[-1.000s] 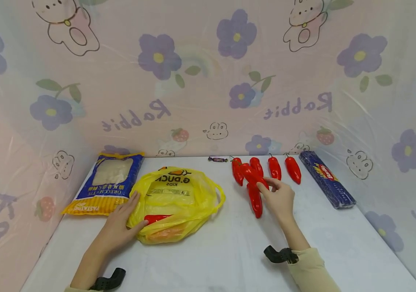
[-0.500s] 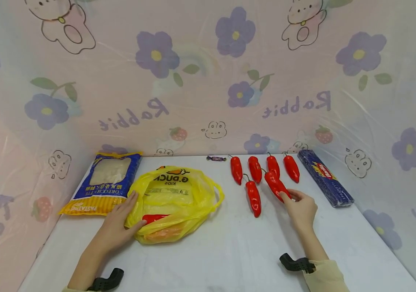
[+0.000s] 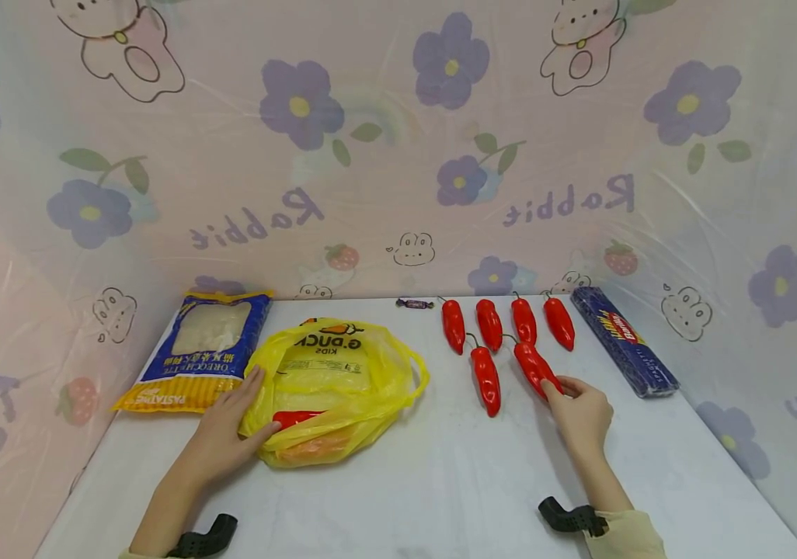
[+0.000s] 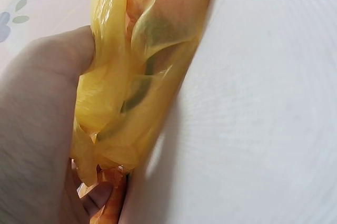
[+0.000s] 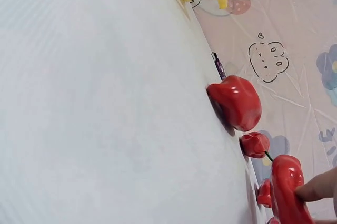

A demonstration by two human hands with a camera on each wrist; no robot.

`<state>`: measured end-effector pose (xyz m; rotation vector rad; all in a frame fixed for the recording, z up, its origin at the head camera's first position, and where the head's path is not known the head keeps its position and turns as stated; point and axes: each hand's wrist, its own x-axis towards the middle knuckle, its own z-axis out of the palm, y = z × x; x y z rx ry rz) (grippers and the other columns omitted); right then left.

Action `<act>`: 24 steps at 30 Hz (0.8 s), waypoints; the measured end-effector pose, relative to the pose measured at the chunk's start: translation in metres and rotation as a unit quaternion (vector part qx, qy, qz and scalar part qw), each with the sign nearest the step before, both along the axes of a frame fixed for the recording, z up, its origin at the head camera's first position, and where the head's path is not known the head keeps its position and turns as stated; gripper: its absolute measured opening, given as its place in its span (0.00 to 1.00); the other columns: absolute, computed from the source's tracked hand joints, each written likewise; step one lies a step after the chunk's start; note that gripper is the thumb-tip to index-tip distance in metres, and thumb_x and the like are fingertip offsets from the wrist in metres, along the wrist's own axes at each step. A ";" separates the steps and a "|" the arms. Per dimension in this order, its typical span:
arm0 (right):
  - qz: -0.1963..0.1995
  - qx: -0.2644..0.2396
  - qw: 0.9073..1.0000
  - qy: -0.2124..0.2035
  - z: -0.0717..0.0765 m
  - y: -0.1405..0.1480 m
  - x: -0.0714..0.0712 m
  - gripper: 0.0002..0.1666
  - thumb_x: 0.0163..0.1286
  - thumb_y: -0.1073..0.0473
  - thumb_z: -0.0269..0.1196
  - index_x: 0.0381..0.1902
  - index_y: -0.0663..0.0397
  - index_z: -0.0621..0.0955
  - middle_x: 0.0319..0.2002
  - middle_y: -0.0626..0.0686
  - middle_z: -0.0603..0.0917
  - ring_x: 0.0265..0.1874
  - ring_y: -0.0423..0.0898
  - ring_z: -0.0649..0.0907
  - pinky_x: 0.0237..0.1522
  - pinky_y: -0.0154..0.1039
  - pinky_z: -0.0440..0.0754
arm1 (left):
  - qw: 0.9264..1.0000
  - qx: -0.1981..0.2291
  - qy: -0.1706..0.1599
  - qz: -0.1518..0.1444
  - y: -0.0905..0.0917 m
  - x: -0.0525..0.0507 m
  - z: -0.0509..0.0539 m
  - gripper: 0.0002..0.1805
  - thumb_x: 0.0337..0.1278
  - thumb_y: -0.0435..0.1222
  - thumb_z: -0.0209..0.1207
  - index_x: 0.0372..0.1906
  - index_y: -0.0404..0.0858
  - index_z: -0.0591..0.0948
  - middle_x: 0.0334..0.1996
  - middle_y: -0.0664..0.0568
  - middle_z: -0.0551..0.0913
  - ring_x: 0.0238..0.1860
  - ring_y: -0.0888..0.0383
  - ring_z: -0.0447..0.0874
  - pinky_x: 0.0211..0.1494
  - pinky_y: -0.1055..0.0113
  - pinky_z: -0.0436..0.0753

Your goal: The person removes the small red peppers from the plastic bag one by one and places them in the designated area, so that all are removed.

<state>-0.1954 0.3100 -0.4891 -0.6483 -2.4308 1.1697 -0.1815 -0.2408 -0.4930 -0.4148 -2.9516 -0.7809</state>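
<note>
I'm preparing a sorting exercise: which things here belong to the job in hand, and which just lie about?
Likely part of the job:
red pepper, pinched by the right hand
five other red peppers nearby
yellow bag, the left hand resting on it

Likely just lying about:
pasta bag
spaghetti packet
purple-wrapped sweet

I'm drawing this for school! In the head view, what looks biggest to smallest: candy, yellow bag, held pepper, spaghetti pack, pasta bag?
1. Yellow bag
2. Pasta bag
3. Spaghetti pack
4. Held pepper
5. Candy
</note>
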 end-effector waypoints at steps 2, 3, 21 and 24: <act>-0.003 0.006 1.000 0.001 -0.002 0.000 0.000 0.28 0.73 0.48 0.68 0.55 0.71 0.86 0.48 0.71 0.89 0.52 0.65 0.83 0.53 0.56 0.75 | 1.000 0.000 -0.001 0.000 0.000 0.000 0.000 0.52 0.71 0.62 0.60 0.87 0.45 0.52 0.85 0.42 0.54 0.79 0.25 0.57 0.76 0.23 0.55; -0.004 0.009 1.000 0.002 -0.003 0.000 0.000 0.28 0.73 0.49 0.69 0.54 0.71 0.87 0.47 0.71 0.89 0.51 0.64 0.83 0.50 0.54 0.76 | 1.000 0.001 -0.001 0.000 0.000 0.000 0.000 0.52 0.71 0.62 0.61 0.87 0.45 0.52 0.85 0.42 0.54 0.79 0.25 0.57 0.76 0.22 0.55; 0.017 0.040 0.999 -0.028 -0.012 -0.005 0.002 0.28 0.70 0.45 0.72 0.48 0.67 0.85 0.34 0.64 0.89 0.32 0.55 0.85 0.27 0.34 0.78 | 1.000 0.002 -0.006 -0.001 0.000 0.001 0.001 0.52 0.71 0.61 0.61 0.88 0.45 0.52 0.85 0.41 0.54 0.79 0.25 0.56 0.76 0.23 0.55; 0.028 0.051 0.998 -0.016 -0.013 -0.006 0.000 0.27 0.69 0.45 0.72 0.47 0.66 0.84 0.32 0.63 0.89 0.30 0.54 0.85 0.26 0.33 0.78 | 1.000 0.003 -0.006 -0.001 0.001 0.001 0.002 0.52 0.71 0.61 0.61 0.87 0.45 0.52 0.85 0.40 0.54 0.79 0.25 0.56 0.77 0.23 0.54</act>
